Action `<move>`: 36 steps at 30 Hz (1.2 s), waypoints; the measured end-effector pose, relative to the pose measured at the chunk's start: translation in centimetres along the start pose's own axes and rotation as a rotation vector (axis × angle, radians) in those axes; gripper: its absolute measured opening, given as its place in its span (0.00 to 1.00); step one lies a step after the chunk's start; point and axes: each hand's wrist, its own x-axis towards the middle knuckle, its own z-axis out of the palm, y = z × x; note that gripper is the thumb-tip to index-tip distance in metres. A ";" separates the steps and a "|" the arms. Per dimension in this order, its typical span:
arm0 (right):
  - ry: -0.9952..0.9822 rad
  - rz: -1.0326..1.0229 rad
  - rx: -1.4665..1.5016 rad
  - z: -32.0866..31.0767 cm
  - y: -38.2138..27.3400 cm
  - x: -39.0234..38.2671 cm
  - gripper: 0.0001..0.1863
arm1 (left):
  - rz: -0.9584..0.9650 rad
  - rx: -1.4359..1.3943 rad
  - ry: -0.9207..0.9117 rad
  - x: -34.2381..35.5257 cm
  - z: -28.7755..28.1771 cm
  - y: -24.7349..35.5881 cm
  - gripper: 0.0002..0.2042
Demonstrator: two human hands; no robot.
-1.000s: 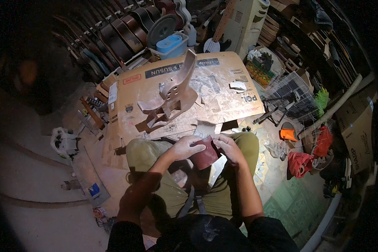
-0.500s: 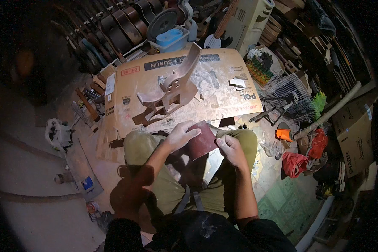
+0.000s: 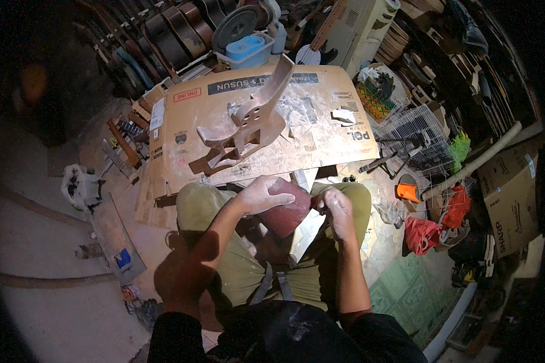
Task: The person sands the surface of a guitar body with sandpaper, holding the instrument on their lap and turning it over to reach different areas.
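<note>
Sandpaper [image 3: 286, 213], judging by its matt dark-red face, is held above the person's lap [image 3: 239, 261], just short of the cardboard surface [image 3: 339, 144]. Half a second ago it looked flatter, with the right hand [image 3: 338, 212] pinching its corner; now it bows into a rounded curve, and that hand has turned more upright, its fingers curled in just beside the edge. Whether it grips the sheet I cannot tell, so the left hand [image 3: 261, 196] seems to carry most of the hold, pinching with its thumb on top. Both hands look chalky with dust. On that dusty surface stands a brown, apparently wooden piece [image 3: 254, 128] with a curved upright arm, round holes and squarish cut-outs; a torn white scrap [image 3: 344, 116] lies to its right.
</note>
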 end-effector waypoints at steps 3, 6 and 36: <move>0.236 0.080 0.227 1.7 -1.9 0.4 0.14 | -0.058 -0.042 0.028 -0.5 -0.4 0.9 0.18; 0.245 0.144 0.376 1.8 -3.1 0.5 0.15 | -0.031 -0.017 -0.038 -0.3 -1.0 0.1 0.18; 0.225 0.257 0.740 3.1 -1.5 -6.3 0.21 | 0.325 -0.025 0.418 0.8 1.0 0.3 0.06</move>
